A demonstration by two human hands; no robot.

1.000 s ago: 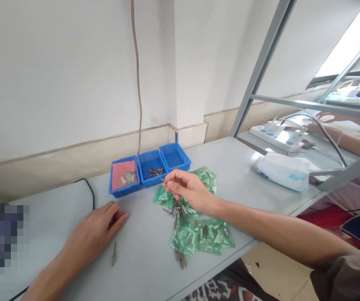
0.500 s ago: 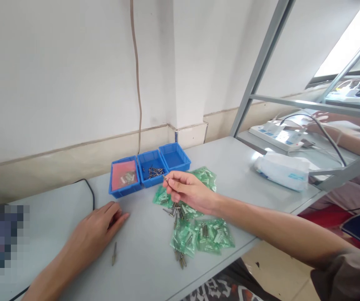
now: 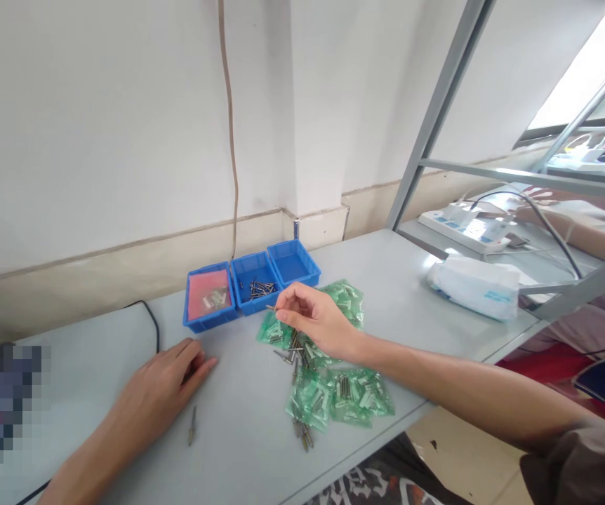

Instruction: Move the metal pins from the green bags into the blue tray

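Observation:
My right hand (image 3: 316, 319) is raised over the green bags, thumb and fingertips pinching a small metal pin (image 3: 271, 307), whose tip sticks out to the left. On the table my left hand (image 3: 168, 372) rests with loosely bent fingers, thumb apart, nothing visible in it. A single thin metal pin (image 3: 192, 426) lies just below it. Several green plastic bags (image 3: 349, 396) of metal pieces lie under and around my right hand. Loose metal pins (image 3: 284, 356) are scattered among them, with a small pile (image 3: 304, 433) at the near side.
Three blue bins stand by the wall: one with a pink sheet (image 3: 200, 291) and a small bag, one with metal pins (image 3: 263, 289), and a third (image 3: 295, 263). A white soft pack (image 3: 474, 286) lies by the grey metal frame (image 3: 439, 91). Another person's arms (image 3: 592, 235) show beyond.
My right hand has turned slightly, and the pin now points left, a little lower than before. My left hand and the bins have stayed put.

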